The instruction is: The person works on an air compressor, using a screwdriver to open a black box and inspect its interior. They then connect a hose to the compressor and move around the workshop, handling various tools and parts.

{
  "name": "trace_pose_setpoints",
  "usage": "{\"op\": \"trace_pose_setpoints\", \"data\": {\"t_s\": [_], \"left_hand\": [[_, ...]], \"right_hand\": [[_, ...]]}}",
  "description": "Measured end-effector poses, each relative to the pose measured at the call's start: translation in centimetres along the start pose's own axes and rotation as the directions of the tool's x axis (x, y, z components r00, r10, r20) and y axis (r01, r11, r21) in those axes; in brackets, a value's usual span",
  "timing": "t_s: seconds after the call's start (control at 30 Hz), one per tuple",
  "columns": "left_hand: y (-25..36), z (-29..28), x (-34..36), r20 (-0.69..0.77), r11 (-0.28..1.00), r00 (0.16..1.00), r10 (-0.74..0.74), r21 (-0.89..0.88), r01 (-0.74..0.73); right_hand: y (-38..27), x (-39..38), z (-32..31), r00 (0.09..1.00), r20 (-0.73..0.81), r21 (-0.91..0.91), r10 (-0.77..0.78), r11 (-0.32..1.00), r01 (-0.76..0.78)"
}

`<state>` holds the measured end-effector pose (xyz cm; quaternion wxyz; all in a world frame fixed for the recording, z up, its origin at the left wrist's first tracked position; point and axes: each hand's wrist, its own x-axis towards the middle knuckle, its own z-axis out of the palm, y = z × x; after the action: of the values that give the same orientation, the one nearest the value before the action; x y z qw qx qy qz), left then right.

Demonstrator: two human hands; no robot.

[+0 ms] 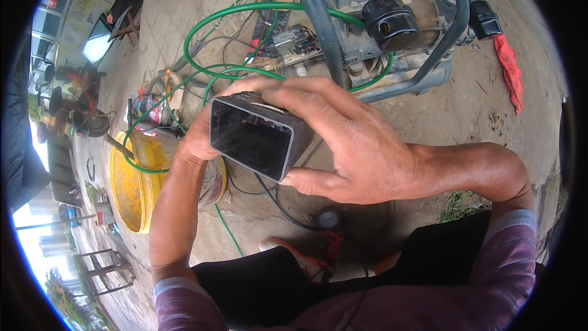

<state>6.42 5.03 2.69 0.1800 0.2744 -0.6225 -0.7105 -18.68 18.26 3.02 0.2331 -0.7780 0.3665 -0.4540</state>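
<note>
A black, open-ended rectangular box (250,140) with a hollow, dark inside is held up at the centre, its opening facing me. My left hand (199,130) grips it from the left and behind, fingers partly hidden by the box. My right hand (352,144) is wrapped round its top and right side, with the thumb at the lower right corner. Behind the hands lie a looped green hose (190,46) and a grey-black machine (367,43) with tube frame, finned housings and black cylindrical caps.
A yellow bucket (125,190) stands at the left on the concrete floor (484,116). A small valve assembly (288,46), cables and a pressure gauge (328,219) lie around. A red cloth (508,73) is at right. Stools and clutter line the far left.
</note>
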Motion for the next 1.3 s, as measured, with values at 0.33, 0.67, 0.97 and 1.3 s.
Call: {"op": "trace_pose_setpoints", "data": {"t_s": [0.33,0.67,0.97,1.3], "left_hand": [[-0.1,0.2,-0.1,-0.008,0.997,0.998,-0.063,-0.05,0.062],[0.4,1.1,0.3,-0.017,0.973,0.989,-0.15,-0.178,0.145],[-0.5,0.4,0.4,0.037,0.992,0.998,-0.053,-0.109,0.057],[1.2,0.6,-0.4,0.064,0.999,0.998,-0.002,-0.042,0.005]], "right_hand": [[0.1,-0.1,0.3,1.0,-0.004,0.027,-0.011,1.0,0.011],[0.2,-0.1,0.3,0.997,-0.023,-0.015,-0.074,0.997,0.074],[0.7,0.1,0.3,0.997,-0.003,-0.021,-0.079,0.997,0.079],[1.2,0.0,-0.3,0.967,0.017,0.182,0.256,0.95,-0.254]]}}
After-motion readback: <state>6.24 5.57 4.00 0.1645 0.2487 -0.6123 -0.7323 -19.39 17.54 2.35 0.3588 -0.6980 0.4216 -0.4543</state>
